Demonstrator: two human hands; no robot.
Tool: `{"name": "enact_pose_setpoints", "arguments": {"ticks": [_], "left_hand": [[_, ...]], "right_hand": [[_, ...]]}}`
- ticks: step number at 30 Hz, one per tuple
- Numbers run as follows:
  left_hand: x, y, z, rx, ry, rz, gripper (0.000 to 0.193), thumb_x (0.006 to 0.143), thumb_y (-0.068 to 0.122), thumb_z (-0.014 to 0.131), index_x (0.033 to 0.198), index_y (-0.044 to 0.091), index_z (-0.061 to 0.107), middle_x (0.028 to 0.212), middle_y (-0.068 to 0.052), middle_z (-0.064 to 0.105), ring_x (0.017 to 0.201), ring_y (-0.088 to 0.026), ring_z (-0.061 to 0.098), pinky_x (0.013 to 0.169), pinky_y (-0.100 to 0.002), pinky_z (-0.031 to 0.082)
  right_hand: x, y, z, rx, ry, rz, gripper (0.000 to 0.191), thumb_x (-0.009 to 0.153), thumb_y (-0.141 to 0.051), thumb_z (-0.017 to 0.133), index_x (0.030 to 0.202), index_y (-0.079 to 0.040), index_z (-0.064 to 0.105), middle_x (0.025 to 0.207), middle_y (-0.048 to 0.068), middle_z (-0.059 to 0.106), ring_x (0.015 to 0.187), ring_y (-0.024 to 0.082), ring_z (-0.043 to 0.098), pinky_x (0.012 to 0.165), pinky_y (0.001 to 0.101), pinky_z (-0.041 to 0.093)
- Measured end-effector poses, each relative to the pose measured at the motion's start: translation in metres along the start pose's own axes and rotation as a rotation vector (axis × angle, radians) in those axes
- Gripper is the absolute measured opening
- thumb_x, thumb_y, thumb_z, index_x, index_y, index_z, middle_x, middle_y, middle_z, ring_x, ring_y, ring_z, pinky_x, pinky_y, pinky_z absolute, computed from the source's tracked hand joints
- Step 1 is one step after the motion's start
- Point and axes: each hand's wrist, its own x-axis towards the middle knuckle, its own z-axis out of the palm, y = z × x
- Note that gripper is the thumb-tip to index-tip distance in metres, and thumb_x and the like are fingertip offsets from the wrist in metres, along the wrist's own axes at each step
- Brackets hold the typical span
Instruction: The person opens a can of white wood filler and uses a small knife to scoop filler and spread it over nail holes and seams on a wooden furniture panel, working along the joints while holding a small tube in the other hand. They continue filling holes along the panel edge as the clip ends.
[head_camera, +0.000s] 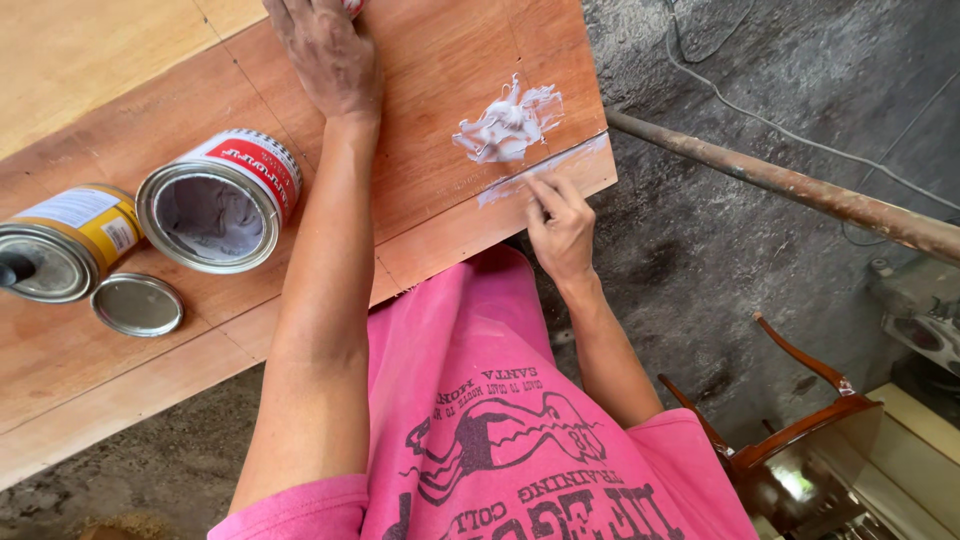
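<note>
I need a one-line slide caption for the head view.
Right hand spreads white putty along a plywood board's edge; left hand rests flat beside two open cans.

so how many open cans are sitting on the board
2. The red-and-white can lies tilted beside the left forearm, grey paste inside. The yellow can sits at the left edge of the plywood board, a loose lid just below it. More may lie out of frame.

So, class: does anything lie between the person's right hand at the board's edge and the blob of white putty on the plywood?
Nothing visible. The right hand smears a white streak along the edge of the reddish plywood board, and the white putty blob sits just beyond it, with bare board between.
</note>
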Motion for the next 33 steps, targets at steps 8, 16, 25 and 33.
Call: {"name": "enact_pose_setpoints", "arguments": {"ticks": [8, 16, 25, 33], "left_hand": [[0.031, 0.033, -0.038, -0.150, -0.069, -0.071, 0.032, 0.091, 0.001, 0.074, 0.119, 0.007, 0.059, 0.117, -0.014, 0.057, 0.115, -0.037, 0.051, 0.103, -0.048, 0.042], [0.041, 0.042, -0.031, -0.096, -0.107, -0.076, 0.030, 0.093, 0.001, 0.075, 0.119, 0.007, 0.061, 0.118, -0.015, 0.059, 0.117, -0.036, 0.052, 0.103, -0.048, 0.042], [0.045, 0.052, -0.008, 0.055, -0.127, -0.056, 0.029, 0.099, 0.000, 0.073, 0.124, 0.009, 0.060, 0.119, -0.014, 0.060, 0.115, -0.035, 0.054, 0.103, -0.048, 0.042], [0.044, 0.056, 0.005, 0.121, -0.139, -0.073, 0.019, 0.110, 0.003, 0.072, 0.124, 0.008, 0.059, 0.120, -0.014, 0.060, 0.114, -0.033, 0.053, 0.103, -0.047, 0.042]], "right_hand": [[0.097, 0.029, -0.062, 0.232, -0.071, -0.134, 0.027, 0.091, 0.012, 0.067, 0.113, -0.001, 0.072, 0.106, 0.011, 0.070, 0.090, 0.017, 0.070, 0.078, 0.0290, 0.058], [0.250, 0.131, -0.045, 0.570, -0.073, -0.228, 0.020, 0.097, 0.015, 0.065, 0.113, 0.004, 0.071, 0.113, 0.011, 0.067, 0.096, 0.016, 0.068, 0.084, 0.0270, 0.057], [0.312, 0.223, 0.026, 0.980, -0.188, -0.148, 0.020, 0.096, 0.010, 0.065, 0.112, 0.002, 0.073, 0.112, 0.010, 0.067, 0.100, 0.017, 0.069, 0.090, 0.0279, 0.057], [0.325, 0.249, 0.069, 1.237, -0.294, -0.081, 0.025, 0.094, 0.014, 0.067, 0.110, -0.003, 0.076, 0.117, 0.010, 0.070, 0.107, 0.018, 0.071, 0.097, 0.0316, 0.061]]}}
